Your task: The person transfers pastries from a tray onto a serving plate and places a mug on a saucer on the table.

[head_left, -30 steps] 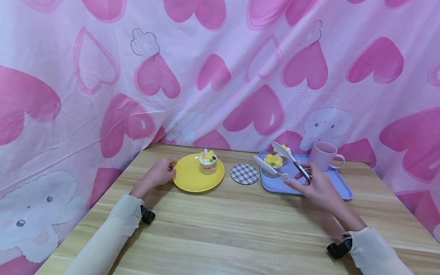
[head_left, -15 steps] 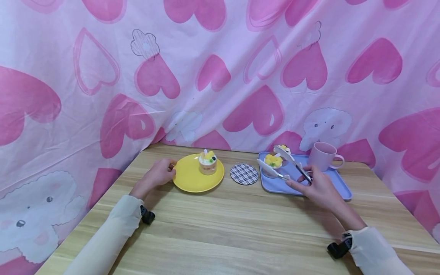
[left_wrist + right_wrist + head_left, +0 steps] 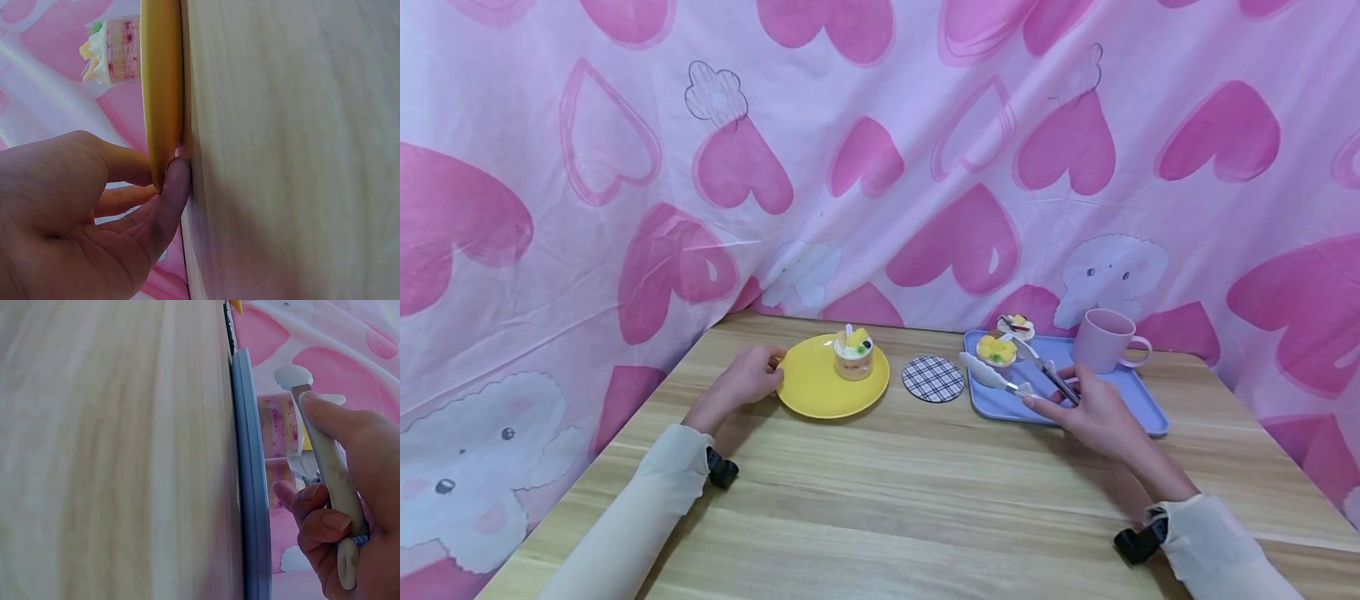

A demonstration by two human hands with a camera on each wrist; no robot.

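Observation:
My left hand (image 3: 747, 375) pinches the rim of a yellow plate (image 3: 805, 379); the left wrist view shows the thumb and fingers (image 3: 170, 206) on both faces of the plate's edge. On that plate stands a fruit-topped dessert cup (image 3: 853, 364). In my right hand (image 3: 1093, 417) I hold a pair of tongs (image 3: 988, 373), spread apart. Their white heads lie on either side of a mango-topped dessert cup (image 3: 997, 350), which stands on a lavender tray (image 3: 1131, 404). Behind it is another dessert cup (image 3: 1018, 327), partly hidden by the tongs.
A pink mug (image 3: 1103, 342) stands at the tray's back right, close to my right hand. Between plate and tray lies a round checked coaster (image 3: 933, 379). A pink heart-patterned cloth (image 3: 955, 242) hangs right behind the wooden table (image 3: 880, 500).
The tongs have come down slightly, their far head lowering beside the mango-topped dessert cup. My left hand and the yellow plate stay where they were.

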